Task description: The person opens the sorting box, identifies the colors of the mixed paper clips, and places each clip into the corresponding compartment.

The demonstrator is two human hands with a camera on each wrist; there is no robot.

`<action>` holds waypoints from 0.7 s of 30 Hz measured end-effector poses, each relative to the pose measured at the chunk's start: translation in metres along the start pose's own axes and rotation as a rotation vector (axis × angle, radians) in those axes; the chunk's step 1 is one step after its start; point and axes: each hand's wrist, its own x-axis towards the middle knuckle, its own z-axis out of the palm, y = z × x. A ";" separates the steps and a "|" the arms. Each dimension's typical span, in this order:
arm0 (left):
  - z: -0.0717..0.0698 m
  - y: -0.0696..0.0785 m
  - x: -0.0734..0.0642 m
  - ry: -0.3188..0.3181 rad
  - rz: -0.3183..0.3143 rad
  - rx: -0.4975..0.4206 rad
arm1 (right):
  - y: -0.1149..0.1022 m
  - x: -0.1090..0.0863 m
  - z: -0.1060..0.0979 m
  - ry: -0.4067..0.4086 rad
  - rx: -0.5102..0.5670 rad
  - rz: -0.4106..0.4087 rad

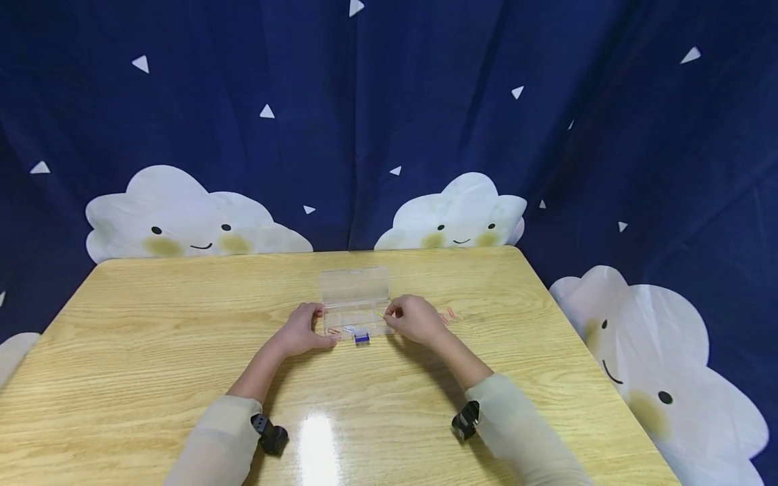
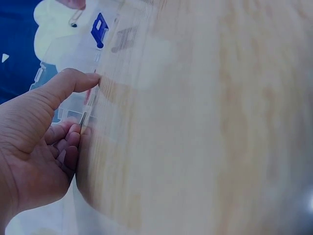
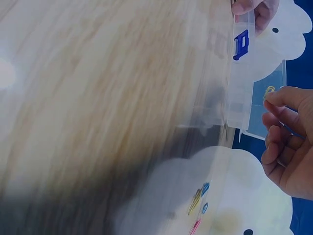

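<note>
A clear plastic compartment box (image 1: pixel 358 316) lies on the table with its lid (image 1: pixel 354 286) raised at the back. My left hand (image 1: pixel 300 329) grips the box's left end, thumb (image 2: pixel 80 80) at the front wall and the other fingers curled at the side. Between thumb and forefinger, my right hand (image 1: pixel 417 318) pinches a yellow paper clip (image 3: pixel 269 90) above the box's right part. A red paper clip (image 1: pixel 333 331) lies in the front left compartment, with whitish clips (image 1: pixel 349 329) beside it. The blue latch (image 1: pixel 362 338) is on the front.
Right of the box, several loose paper clips (image 1: pixel 450 313) lie on the wooden table (image 1: pixel 182 351); the right wrist view shows yellow, blue and pink (image 3: pixel 195 226) ones. A dark blue curtain (image 1: pixel 425 81) with clouds hangs behind and to the right.
</note>
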 end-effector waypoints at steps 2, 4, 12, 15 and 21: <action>0.000 0.000 0.000 -0.001 0.003 0.006 | -0.001 0.001 0.001 0.011 -0.009 -0.004; 0.000 0.000 0.000 -0.002 0.002 0.011 | -0.002 0.001 0.002 0.023 -0.016 -0.007; 0.001 0.000 0.000 -0.009 -0.005 0.012 | -0.007 0.003 0.009 0.028 0.000 -0.040; 0.001 0.000 0.000 -0.007 -0.010 0.005 | -0.008 0.004 0.012 0.025 0.013 -0.047; 0.000 0.001 0.000 0.003 -0.007 -0.013 | -0.010 0.006 0.015 -0.003 0.035 -0.038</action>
